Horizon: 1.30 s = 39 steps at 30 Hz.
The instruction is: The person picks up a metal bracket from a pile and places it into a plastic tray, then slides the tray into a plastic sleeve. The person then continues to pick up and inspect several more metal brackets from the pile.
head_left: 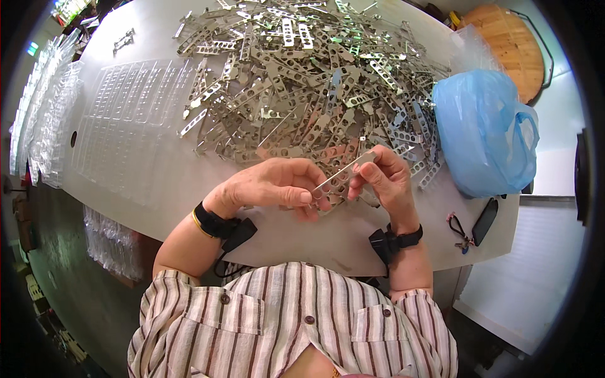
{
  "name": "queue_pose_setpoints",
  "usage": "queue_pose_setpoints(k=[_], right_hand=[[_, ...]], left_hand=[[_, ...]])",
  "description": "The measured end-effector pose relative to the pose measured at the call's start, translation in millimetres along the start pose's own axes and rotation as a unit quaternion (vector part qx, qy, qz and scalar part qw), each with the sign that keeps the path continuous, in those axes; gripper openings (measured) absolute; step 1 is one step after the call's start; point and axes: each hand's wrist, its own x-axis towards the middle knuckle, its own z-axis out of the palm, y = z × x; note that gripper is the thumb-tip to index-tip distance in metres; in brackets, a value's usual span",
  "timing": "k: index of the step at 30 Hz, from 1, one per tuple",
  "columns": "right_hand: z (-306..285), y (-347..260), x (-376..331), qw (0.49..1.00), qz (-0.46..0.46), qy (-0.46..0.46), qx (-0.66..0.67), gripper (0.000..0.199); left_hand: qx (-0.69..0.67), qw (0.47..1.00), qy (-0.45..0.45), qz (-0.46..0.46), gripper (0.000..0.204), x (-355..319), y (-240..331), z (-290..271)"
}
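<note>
Between my two hands, tilted up to the right, is a thin flat metal bracket [343, 177] with round holes. My left hand [277, 183] closes on its lower left end, thumb and fingers around the edge. At the upper right end my right hand [392, 183] pinches it between thumb and fingers. Just beyond my hands spreads a big heap of similar perforated metal brackets [283, 82], lying at all angles on the pale table [277, 236]. Part of the held bracket is hidden behind my fingers.
Left of the heap lies a clear plastic tray [129, 120] with rows of slots; stacked clear trays [47, 113] stand at the left edge. A blue plastic bag [482, 132] sits at right, near a dark phone [484, 222] and keys [464, 244]. A wooden round stool top [507, 47] is beyond.
</note>
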Motion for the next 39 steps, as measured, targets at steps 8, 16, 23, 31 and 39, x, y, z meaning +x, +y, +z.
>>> queue_pose_setpoints(k=[8,16,23,31,39], right_hand=[[4.8,1.5,-2.8,0.994,0.037,-0.078,-0.068,0.013],[7.0,4.0,-2.7,0.995,0.001,-0.083,-0.053,0.018],[12.5,-4.2,-1.3,0.998,-0.008,-0.056,-0.041,0.035],[8.9,-5.6,-2.2,0.997,-0.003,-0.078,-0.027,0.041],[11.2,-5.6,-2.7,0.992,0.052,-0.085,-0.073,0.026]], left_hand=[[-0.016,0.999,-0.029,0.009,0.036,3.7,-4.2,4.8],[-0.014,1.000,-0.005,0.026,0.029,3.6,-7.1,0.4],[-0.042,0.996,0.026,0.073,0.024,8.5,-13.6,-1.5],[-0.035,0.995,0.053,0.072,0.025,9.4,-15.8,-0.6],[0.034,0.998,0.031,0.045,0.032,10.1,-14.4,5.1]])
